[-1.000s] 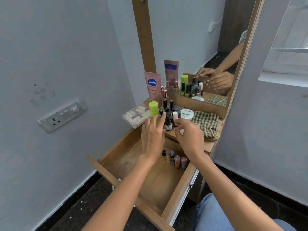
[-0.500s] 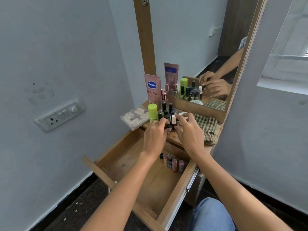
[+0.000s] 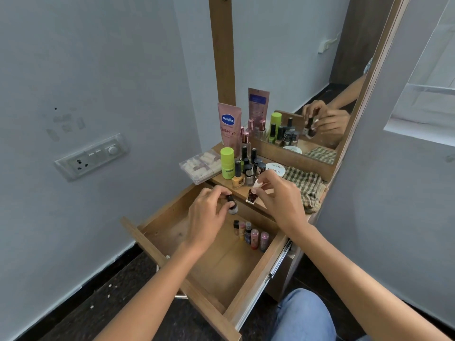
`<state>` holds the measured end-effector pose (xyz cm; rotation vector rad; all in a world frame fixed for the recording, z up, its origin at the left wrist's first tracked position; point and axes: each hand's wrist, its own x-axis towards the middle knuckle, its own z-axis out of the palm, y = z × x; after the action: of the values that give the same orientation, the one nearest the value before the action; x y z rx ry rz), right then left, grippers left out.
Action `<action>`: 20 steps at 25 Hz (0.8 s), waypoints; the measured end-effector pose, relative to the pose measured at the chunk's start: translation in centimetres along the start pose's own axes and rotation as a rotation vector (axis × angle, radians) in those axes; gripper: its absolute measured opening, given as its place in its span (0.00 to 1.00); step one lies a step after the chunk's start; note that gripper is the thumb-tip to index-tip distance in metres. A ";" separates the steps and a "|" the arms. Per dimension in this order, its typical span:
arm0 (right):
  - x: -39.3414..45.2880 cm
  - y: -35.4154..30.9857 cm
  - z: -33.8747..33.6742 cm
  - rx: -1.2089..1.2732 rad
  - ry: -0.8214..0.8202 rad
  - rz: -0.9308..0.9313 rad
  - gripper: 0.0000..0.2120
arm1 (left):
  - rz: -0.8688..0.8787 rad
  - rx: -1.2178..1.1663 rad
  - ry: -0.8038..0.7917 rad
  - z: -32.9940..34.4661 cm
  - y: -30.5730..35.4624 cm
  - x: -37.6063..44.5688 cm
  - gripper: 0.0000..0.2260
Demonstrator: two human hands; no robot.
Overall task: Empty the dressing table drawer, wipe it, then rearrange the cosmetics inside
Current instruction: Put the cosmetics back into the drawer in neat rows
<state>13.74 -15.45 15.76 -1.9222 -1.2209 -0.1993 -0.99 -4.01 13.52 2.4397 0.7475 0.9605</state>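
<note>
The wooden drawer point(image 3: 157, 238) stands pulled out below the dressing table top point(image 3: 264, 203). Several small bottles point(image 3: 250, 233) lie in a row at its back right. My left hand point(image 3: 208, 214) pinches a small black-capped bottle point(image 3: 231, 204) above the drawer's back edge. My right hand point(image 3: 280, 196) pinches a dark red nail polish bottle with a white cap point(image 3: 253, 194) over the table's front edge. More nail polish bottles point(image 3: 248, 169), a green stick point(image 3: 227, 162) and a pink Vaseline tube point(image 3: 229, 127) stand on the table.
A checked cloth point(image 3: 307, 185) lies at the right of the table top, a clear plastic box point(image 3: 200, 166) overhangs its left edge, and a white round jar point(image 3: 276, 168) sits behind my right hand. The mirror point(image 3: 295, 57) rises behind. A wall socket point(image 3: 91, 156) is left.
Both hands drew back from the bottle cluster toward the drawer, each now lifting a small bottle it took from the table top.
</note>
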 end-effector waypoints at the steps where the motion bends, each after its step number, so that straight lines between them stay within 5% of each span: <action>1: -0.3 -0.4 -0.7 0.067 -0.027 0.033 0.09 | -0.009 -0.021 -0.025 -0.4 -0.2 -0.3 0.10; 9: -3.5 -0.3 -1.5 -0.019 -0.619 0.120 0.08 | -0.091 -0.153 -0.307 -0.5 -1.3 -2.3 0.12; 15: -4.3 -0.8 0.8 -0.421 -0.733 -0.016 0.07 | -0.063 -0.083 -0.431 1.0 -2.2 -3.1 0.12; 20: -4.4 -0.7 1.5 -0.498 -0.790 -0.041 0.08 | -0.060 -0.061 -0.500 1.9 -2.3 -3.2 0.12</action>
<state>10.49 -17.23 12.89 -2.5228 -1.8474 0.3010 -2.35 -4.54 9.43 2.4355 0.5948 0.3152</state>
